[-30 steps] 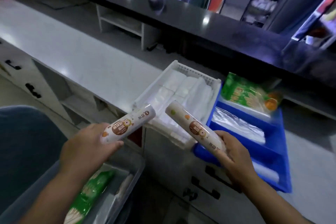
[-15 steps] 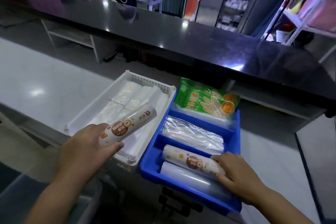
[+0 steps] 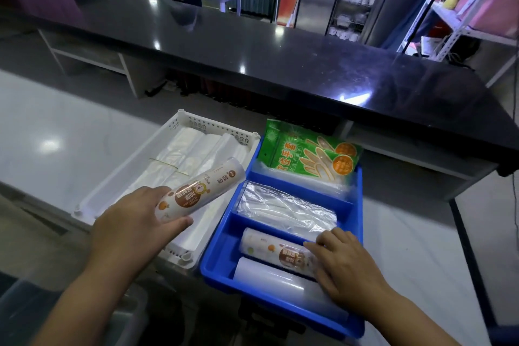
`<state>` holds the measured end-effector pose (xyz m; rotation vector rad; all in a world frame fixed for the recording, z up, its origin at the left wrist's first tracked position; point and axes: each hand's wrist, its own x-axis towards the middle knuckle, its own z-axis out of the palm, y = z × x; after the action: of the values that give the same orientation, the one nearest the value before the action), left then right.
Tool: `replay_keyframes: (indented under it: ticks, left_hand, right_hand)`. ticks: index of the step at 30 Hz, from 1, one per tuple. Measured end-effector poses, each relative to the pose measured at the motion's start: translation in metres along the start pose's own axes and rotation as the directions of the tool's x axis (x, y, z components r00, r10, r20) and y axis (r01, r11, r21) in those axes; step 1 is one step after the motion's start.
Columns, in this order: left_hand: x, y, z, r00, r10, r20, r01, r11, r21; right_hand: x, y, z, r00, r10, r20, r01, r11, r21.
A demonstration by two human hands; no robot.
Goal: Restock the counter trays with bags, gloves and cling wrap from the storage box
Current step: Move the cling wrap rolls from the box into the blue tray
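Our left hand [image 3: 132, 222] held a cling wrap roll [image 3: 200, 191] in the middle left of the frame, thumb beneath and fingers curled round its lower end, so that the roll pointed up and to the right over the near corner of the white tray [image 3: 196, 121] and its folded bags [image 3: 193, 154]. Our right hand [image 3: 346, 270], at the lower right, lay on the right end of a second roll [image 3: 273, 253], which rested on its side in the nearest compartment of the blue tray [image 3: 209, 268], touching a plain roll [image 3: 269, 275] just below it. The fingers were laid over that end, lightly bent, with the thumb hidden, so we could not tell whether they pinched the roll or only pressed it. The next compartment up held clear bags [image 3: 286, 209], and the glove packs [image 3: 306, 157] leaned in the top one. The storage box [image 3: 126, 314] showed dimly at the lower left corner. We judged these rolls light and stiff along their length, with a glossy printed sleeve that would probably slide under a loose hold, and round enough to roll once set down. A wrap round the barrel near one end, as our left hand had it, seemed the sound grip, since it left the other end free to lead into the compartment. We thought the held roll belonged beside or on top of the two in the tray, laid parallel so that it would settle against them rather than roll off.
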<state>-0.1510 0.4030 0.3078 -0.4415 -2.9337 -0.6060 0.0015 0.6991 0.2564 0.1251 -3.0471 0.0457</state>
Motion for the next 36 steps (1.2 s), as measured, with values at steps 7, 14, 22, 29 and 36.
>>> replay_keyframes:
  ticks: [7, 14, 22, 29, 36]
  left_hand:
    - [0.018, -0.009, -0.014, 0.994, 0.111, 0.009, -0.112, 0.994, 0.013]
    - [0.028, -0.026, -0.021, 0.978, 0.208, 0.021, -0.209, 0.978, 0.024]
    - [0.036, -0.022, -0.007, 0.938, 0.335, 0.092, -0.337, 0.942, 0.002]
    - [0.043, 0.002, 0.011, 0.894, 0.385, 0.229, -0.37, 0.923, -0.108]
    - [0.033, 0.041, 0.041, 0.752, 0.516, 0.41, -0.431, 0.856, -0.286]
  right_hand:
    - [0.06, -0.072, 0.009, 0.98, -0.125, 0.157, 0.08, 0.961, 0.263]
    - [0.084, -0.094, 0.015, 0.944, -0.136, 0.302, 0.117, 0.99, 0.083]
    - [0.056, -0.077, -0.03, 0.989, 0.1, -0.109, -0.066, 0.959, 0.276]
    - [-0.013, -0.055, -0.035, 0.641, 0.723, -0.257, -0.422, 0.612, 0.669]
    - [-0.051, -0.055, -0.026, 0.578, 0.811, -0.092, -0.479, 0.428, 0.766]
